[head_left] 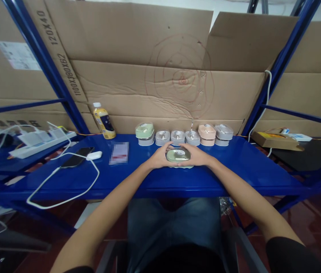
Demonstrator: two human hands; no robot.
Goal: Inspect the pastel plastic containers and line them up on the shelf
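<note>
A green oval case with a clear, shiny lid (178,154) is between my two hands near the front edge of the blue table. My left hand (160,156) wraps round its left side, and my right hand (194,155) grips the right side. Part of a pale green piece shows under the case. Behind the hands stands a row of similar cases: a green one (144,131) on a grey one at the left, grey ones (177,137) in the middle, a peach pair (207,132) and a grey pair (223,133) at the right.
On the blue table (251,170), a yellow bottle (105,123), a blurred packet (119,153) and a black phone (76,157) with a white cable lie to the left. A power strip (41,144) is farther left. Cardboard (120,83) stands behind; an open carton (276,141) lies right.
</note>
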